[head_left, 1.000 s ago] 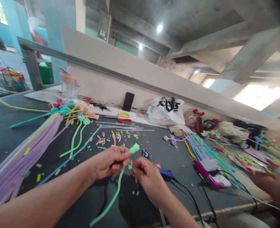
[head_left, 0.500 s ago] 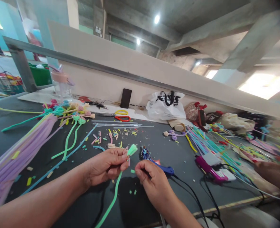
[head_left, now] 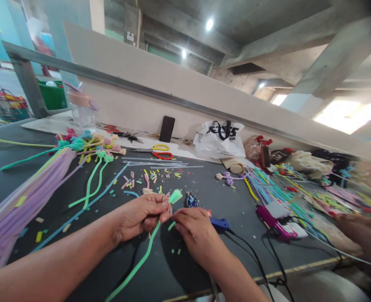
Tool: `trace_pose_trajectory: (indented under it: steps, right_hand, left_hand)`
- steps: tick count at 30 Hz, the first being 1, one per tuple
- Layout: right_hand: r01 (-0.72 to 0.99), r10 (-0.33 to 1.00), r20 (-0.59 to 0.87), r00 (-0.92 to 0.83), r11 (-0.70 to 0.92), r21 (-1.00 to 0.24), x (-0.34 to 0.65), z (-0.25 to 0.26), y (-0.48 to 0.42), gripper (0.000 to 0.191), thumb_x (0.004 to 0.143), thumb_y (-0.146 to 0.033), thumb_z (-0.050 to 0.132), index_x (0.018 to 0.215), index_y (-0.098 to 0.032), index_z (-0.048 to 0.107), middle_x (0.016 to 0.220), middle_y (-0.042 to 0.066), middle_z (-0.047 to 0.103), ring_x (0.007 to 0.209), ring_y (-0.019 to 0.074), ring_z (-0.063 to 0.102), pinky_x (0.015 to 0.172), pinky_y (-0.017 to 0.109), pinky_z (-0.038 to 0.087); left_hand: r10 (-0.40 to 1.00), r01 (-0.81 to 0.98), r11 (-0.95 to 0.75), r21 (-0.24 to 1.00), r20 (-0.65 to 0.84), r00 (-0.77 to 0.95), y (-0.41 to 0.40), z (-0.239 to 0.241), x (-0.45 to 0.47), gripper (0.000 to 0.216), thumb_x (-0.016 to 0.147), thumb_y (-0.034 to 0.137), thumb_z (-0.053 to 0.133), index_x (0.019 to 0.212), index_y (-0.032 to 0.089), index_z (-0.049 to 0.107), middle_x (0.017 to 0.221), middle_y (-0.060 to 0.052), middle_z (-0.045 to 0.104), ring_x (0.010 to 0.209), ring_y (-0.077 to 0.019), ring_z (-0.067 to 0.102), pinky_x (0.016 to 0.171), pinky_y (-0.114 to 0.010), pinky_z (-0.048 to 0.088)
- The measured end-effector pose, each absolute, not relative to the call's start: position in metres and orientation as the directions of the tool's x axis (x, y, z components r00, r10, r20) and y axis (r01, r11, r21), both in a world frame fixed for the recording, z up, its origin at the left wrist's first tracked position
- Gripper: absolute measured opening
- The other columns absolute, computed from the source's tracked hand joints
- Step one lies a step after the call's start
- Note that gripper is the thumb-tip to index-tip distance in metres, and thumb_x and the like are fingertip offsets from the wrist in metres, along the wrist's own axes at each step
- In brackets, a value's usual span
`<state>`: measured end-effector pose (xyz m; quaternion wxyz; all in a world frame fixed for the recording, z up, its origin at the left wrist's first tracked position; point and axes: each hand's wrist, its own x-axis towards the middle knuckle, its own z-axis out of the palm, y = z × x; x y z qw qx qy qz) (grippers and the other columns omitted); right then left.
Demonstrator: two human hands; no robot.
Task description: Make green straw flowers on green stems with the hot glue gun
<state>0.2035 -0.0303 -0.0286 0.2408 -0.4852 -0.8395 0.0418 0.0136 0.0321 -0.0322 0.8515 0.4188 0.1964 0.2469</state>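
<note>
My left hand (head_left: 146, 214) pinches a green chenille stem (head_left: 145, 256) just below the pale green fuzzy tuft (head_left: 175, 196) at its top. The stem's tail hangs down toward the table's front edge. Close beside it, my right hand (head_left: 194, 230) is closed, fingertips together. A short green chenille piece (head_left: 172, 226) shows at those fingertips and appears pinched there. Behind my right hand lies a blue-handled tool (head_left: 219, 223) with a cord, probably a glue gun; the hand covers its middle. Small cut chenille bits (head_left: 147, 178) are scattered beyond my hands.
Purple chenille stems (head_left: 42, 188) lie at left, with knotted coloured ends. Scissors (head_left: 162, 155), clear sticks (head_left: 160, 162) and a phone (head_left: 167, 129) are at the back. At right are a magenta device (head_left: 273, 223), cords, more stems (head_left: 276, 193) and another person's hand (head_left: 352, 228).
My right hand has moved left and up, closer to my left hand. The short green piece at its fingertips has tilted. The stem's tail has swung left.
</note>
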Motion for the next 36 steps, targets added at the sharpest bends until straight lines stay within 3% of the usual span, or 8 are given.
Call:
trace_pose_trajectory:
  steps: [4,8,12,19,24,26,30,36]
  right_hand:
    - [0.893,0.885,0.383,-0.266,0.376,-0.248,0.245,-0.013,-0.025,0.03,0.086,-0.013,0.04,0.104,-0.021,0.062,0.085,0.005,0.071,0.082,0.0179,0.063,0.082,0.035,0.041]
    - [0.95,0.98,0.142,-0.139,0.173,-0.261,0.283,-0.001,-0.034,0.051,0.072,-0.008,0.042,0.121,-0.019,0.051,0.119,0.009,0.058,0.107,0.0206,0.054,0.091,0.037,0.04]
    - [0.969,0.983,-0.049,-0.179,0.167,-0.182,0.286,-0.01,-0.041,0.063,0.064,-0.01,0.049,0.125,-0.021,0.046,0.131,0.008,0.047,0.118,0.0256,0.043,0.094,0.04,0.035]
    - [0.978,0.99,0.085,-0.11,0.123,-0.17,0.267,-0.021,-0.029,0.046,0.061,-0.003,0.047,0.102,-0.02,0.056,0.102,0.007,0.056,0.087,0.0213,0.054,0.077,0.033,0.039]
    - [0.951,0.973,0.181,-0.143,0.185,-0.248,0.268,0.0,-0.032,0.03,0.063,-0.007,0.05,0.09,-0.018,0.052,0.086,0.003,0.054,0.076,0.0161,0.053,0.07,0.026,0.041]
    - [0.909,0.958,0.236,-0.165,0.24,-0.341,0.266,0.007,-0.035,0.025,0.065,-0.008,0.051,0.088,-0.019,0.052,0.078,0.0,0.053,0.07,0.0141,0.052,0.065,0.023,0.041]
    - [0.731,0.89,0.42,-0.178,0.405,-0.549,0.256,0.008,-0.04,0.009,0.075,-0.021,0.056,0.084,-0.018,0.055,0.079,0.002,0.057,0.068,0.0142,0.054,0.062,0.024,0.044]
    - [0.676,0.826,0.519,-0.22,0.513,-0.529,0.242,0.006,-0.045,0.012,0.072,-0.012,0.056,0.081,-0.02,0.054,0.082,0.004,0.059,0.071,0.0152,0.056,0.066,0.026,0.046]
  left_hand:
    - [0.597,-0.268,0.549,0.792,-0.147,0.788,0.035,-0.033,0.013,0.018,0.08,0.025,0.061,0.071,0.014,0.05,0.057,0.004,0.052,0.032,0.0029,0.026,0.033,-0.01,0.012]
    - [0.613,-0.264,0.554,0.789,-0.172,0.772,0.035,-0.032,0.012,0.018,0.079,0.024,0.062,0.071,0.014,0.05,0.057,0.004,0.053,0.032,0.0028,0.027,0.033,-0.01,0.013]
    - [0.612,-0.259,0.551,0.793,-0.174,0.771,0.033,-0.034,0.013,0.02,0.08,0.025,0.061,0.069,0.014,0.049,0.057,0.004,0.053,0.034,0.0019,0.028,0.034,-0.01,0.016]
    - [0.654,-0.227,0.524,0.821,-0.217,0.725,0.03,-0.036,0.015,0.018,0.079,0.028,0.063,0.073,0.016,0.05,0.058,0.003,0.054,0.045,-0.0029,0.041,0.042,-0.011,0.03]
    - [0.667,-0.287,0.539,0.792,-0.193,0.72,0.03,-0.037,0.017,0.017,0.078,0.028,0.064,0.076,0.016,0.052,0.057,0.003,0.054,0.052,-0.0052,0.045,0.05,-0.013,0.035]
    - [0.662,-0.315,0.552,0.772,-0.176,0.728,0.031,-0.038,0.017,0.016,0.078,0.027,0.065,0.075,0.016,0.053,0.058,0.003,0.054,0.055,-0.0058,0.047,0.054,-0.014,0.037]
    - [0.685,-0.375,0.553,0.744,-0.149,0.713,0.031,-0.04,0.017,0.016,0.076,0.026,0.066,0.075,0.016,0.054,0.056,0.003,0.053,0.056,-0.0066,0.048,0.058,-0.016,0.039]
    - [0.752,-0.386,0.513,0.767,-0.184,0.633,0.031,-0.036,0.017,0.018,0.073,0.026,0.069,0.071,0.015,0.055,0.055,0.003,0.053,0.053,-0.0059,0.046,0.055,-0.015,0.038]
